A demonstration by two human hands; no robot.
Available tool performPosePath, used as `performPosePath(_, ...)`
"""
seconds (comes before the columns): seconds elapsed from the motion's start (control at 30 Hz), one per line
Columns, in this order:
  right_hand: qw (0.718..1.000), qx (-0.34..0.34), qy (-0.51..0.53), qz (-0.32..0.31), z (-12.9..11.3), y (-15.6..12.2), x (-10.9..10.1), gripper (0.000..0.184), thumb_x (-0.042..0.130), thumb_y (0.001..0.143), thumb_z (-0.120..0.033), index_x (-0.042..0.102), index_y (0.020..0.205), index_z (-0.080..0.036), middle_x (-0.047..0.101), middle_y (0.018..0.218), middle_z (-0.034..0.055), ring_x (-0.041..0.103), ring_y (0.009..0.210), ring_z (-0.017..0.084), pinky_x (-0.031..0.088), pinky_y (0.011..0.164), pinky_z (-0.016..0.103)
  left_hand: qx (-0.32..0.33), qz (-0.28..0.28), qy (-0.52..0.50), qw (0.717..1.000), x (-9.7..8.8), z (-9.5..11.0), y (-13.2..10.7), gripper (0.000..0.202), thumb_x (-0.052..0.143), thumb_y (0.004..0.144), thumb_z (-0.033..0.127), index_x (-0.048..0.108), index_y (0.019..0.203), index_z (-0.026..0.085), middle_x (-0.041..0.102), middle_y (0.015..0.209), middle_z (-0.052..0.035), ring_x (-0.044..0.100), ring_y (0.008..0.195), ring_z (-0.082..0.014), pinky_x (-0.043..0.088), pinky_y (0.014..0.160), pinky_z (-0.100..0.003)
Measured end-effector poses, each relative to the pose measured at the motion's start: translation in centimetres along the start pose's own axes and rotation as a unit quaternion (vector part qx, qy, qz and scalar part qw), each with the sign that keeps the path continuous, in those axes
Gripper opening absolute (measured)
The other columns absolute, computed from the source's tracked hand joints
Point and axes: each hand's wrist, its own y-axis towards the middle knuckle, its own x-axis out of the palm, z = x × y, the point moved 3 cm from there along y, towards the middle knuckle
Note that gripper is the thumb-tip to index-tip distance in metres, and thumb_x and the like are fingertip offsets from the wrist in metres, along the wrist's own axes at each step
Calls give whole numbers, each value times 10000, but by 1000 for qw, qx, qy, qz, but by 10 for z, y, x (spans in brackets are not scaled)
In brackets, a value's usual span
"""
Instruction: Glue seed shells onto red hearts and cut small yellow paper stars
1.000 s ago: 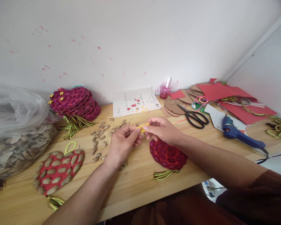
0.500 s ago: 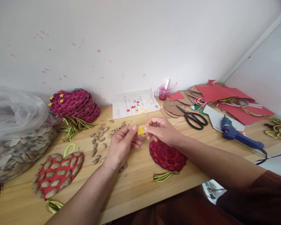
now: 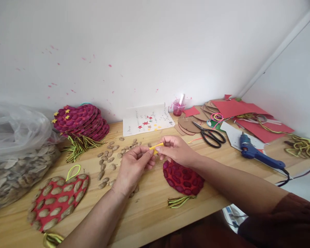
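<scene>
Tabletop (image 3: 150, 213) beside wall (image 3: 144, 44), perhaps paint-flecked

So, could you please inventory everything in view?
Small piece: 1, yellow, centre
Tasselled piece: 1, purple, centre
Peanut heart: 1, red, left
Stacked pieces: several, purple, left
Bag: 1, translucent, left
Peanuts: many, tan, centre
Starred sheet: 1, white, back
Cup: 1, pink, back
Cardboard: several, brown, right
Scissors: 1, black, right
Glue gun: 1, blue, right
Paper: several, red, right
Yarn tangle: 1, green, right
Table: 1, tan, beneath
Wall: 1, white, behind
Left hand: 1, centre
Right hand: 1, centre
</scene>
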Motion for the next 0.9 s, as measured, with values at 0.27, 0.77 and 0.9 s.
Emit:
performPosePath(0.27, 1000, 4, -7, 3, -3, 1, -1, 300, 741, 760, -418, 573, 730, -172, 641, 555, -26, 469, 398, 59, 337, 389, 184, 11, 13, 34, 999, -3, 0, 2, 325, 779, 736, 436, 675, 826, 141, 707, 718, -37, 630, 587, -116, 486, 540, -197)
performPosePath(0.77, 1000, -10, -1, -4, 1, 2, -3, 286, 716, 784, -425, 584, 751, -173, 634, 593, -25, 485, 433, 68, 358, 406, 196, 13, 23, 11, 1000, -1, 0, 2, 317, 801, 714, 408, 712, 851, 136, 695, 677, -37, 594, 579, -101, 463, 536, -180)
performPosePath(0.9, 1000, -13, -7, 0, 3, 3, -4, 267, 699, 801, -413, 569, 753, -184, 631, 587, -27, 488, 437, 76, 354, 410, 201, 11, 20, 20, 1000, -2, 0, 2, 308, 792, 720, 421, 708, 795, 134, 679, 648, -38, 574, 570, -106, 450, 533, -188)
